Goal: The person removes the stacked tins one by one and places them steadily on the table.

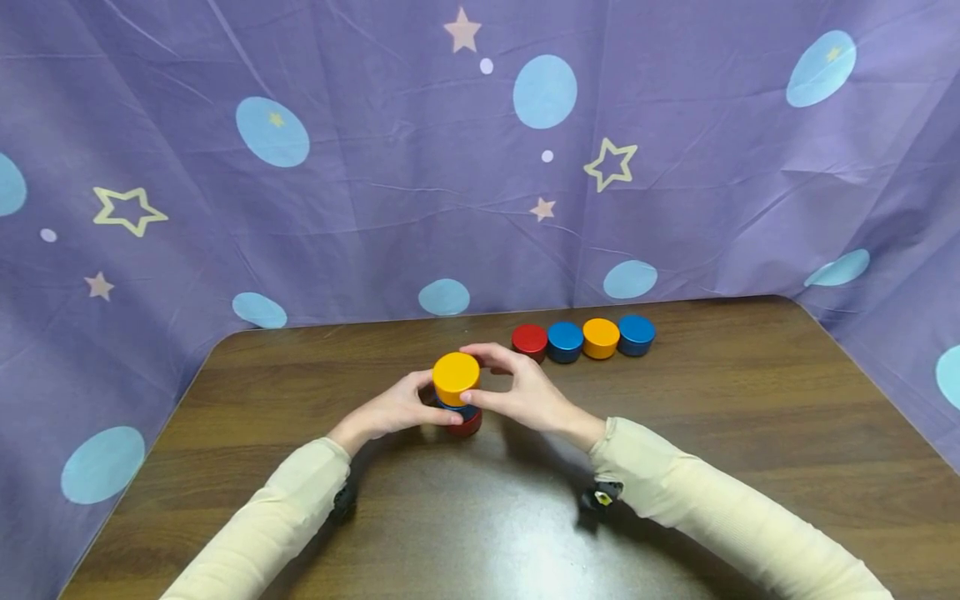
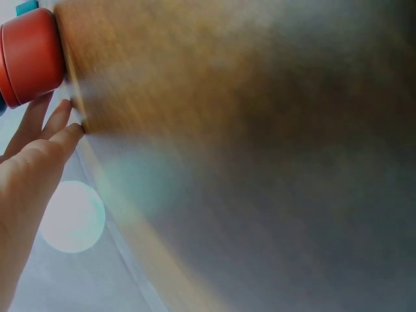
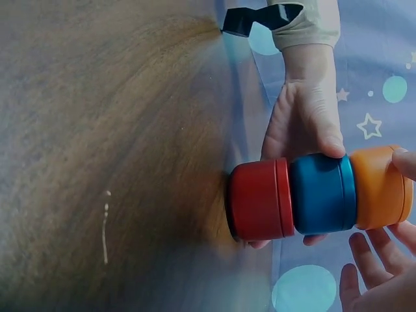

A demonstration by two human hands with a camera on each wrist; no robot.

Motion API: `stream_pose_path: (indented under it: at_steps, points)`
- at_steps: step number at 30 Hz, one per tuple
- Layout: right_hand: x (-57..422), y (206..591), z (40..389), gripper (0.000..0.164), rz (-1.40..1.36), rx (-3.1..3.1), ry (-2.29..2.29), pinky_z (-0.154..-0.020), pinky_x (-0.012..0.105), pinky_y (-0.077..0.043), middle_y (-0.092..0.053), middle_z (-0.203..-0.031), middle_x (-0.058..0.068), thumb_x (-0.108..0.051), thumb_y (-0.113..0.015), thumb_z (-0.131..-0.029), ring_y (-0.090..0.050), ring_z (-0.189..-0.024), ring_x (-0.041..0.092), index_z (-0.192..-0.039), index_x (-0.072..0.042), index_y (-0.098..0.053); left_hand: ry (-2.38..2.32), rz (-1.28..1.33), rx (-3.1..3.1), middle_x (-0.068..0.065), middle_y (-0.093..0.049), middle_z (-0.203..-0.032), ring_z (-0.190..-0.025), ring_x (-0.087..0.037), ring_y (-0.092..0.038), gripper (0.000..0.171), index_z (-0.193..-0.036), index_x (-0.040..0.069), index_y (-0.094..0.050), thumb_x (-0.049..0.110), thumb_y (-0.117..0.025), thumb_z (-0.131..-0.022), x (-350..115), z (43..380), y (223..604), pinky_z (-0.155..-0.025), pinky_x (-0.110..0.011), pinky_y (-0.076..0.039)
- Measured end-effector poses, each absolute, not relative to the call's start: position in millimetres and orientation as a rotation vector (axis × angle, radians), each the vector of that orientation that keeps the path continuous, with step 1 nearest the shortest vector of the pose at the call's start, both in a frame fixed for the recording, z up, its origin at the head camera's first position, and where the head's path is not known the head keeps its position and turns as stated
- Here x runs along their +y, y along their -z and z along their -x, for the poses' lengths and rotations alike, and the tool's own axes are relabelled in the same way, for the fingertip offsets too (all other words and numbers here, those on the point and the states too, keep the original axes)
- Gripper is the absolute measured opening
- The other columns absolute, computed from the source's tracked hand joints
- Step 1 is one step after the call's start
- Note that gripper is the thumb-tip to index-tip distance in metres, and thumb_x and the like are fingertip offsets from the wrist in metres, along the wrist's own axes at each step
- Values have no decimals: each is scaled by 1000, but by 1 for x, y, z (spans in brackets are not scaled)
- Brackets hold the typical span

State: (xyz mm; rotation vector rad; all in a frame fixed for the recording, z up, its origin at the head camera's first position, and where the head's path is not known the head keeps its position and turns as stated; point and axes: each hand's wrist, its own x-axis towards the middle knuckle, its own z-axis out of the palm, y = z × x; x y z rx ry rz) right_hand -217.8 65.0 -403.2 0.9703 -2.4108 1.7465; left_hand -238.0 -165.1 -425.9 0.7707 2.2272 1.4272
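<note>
As left hand (image 1: 395, 407) clasps blue jar (image 3: 320, 197), likely steadying it on red jar (image 3: 259, 201), right hand (image 1: 531, 393) pinches orange jar (image 1: 456, 379) above.

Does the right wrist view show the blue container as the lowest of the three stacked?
No, the red container is lowest, with the blue container in the middle and the orange container on top.

The desk (image 1: 787, 433) (brown, wood-grained, both far corners rounded) carries a row near its far edge, right of that edge's middle: from left to right, a red canister (image 1: 530, 340), a blue canister (image 1: 566, 341), a yellow canister (image 1: 601, 337), a second blue canister (image 1: 636, 334). Farther from that edge, left of the row, stands a stack's bottom red canister (image 1: 467, 427).
</note>
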Motion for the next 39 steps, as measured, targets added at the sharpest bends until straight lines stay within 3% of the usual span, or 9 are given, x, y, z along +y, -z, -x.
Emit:
stream_pose_path:
  at_steps: [9,15,22,30,39]
  points:
    - [77,403,214,53,-885,-2417,-1789,-99,40,-42,-61,-125,4,-12,-78,-82,-56,-110,21,-131,-4,-57,-1396,-794,2197,-7,-57,-130,-113,-23,-52,60,-139,8,-49,22,-75,-87,-166,241,426,-101,-45,-38]
    - [88,404,211,54,-813,-2434,-1840,-100,42,-41,-60,-126,5,-12,-77,-83,-55,-112,23,-132,-5,-56,-1390,-774,2193,-8,-56,-131,-114,-23,-51,60,-138,7,-49,22,-75,-87,-166,243,427,-102,-48,-36]
    - [105,405,208,53,-718,-2449,-1855,-100,49,-40,-57,-128,16,-2,-74,-84,-55,-111,33,-133,3,-53,-1384,-757,2201,-8,-56,-130,-115,-25,-50,61,-138,7,-50,24,-75,-86,-166,243,428,-99,-46,-38]
    - [130,407,205,53,-690,-2409,-1846,-97,48,-42,-62,-122,7,-7,-77,-83,-57,-104,23,-131,-6,-56,-1385,-766,2229,-10,-56,-130,-115,-26,-50,62,-138,5,-50,21,-77,-84,-167,242,428,-99,-45,-38]
    - [157,414,202,53,-607,-2408,-1839,-97,47,-43,-63,-119,14,-4,-76,-82,-59,-106,27,-131,-1,-55,-1401,-775,2242,-11,-56,-130,-117,-25,-50,62,-137,4,-50,18,-78,-83,-166,241,429,-100,-44,-37]
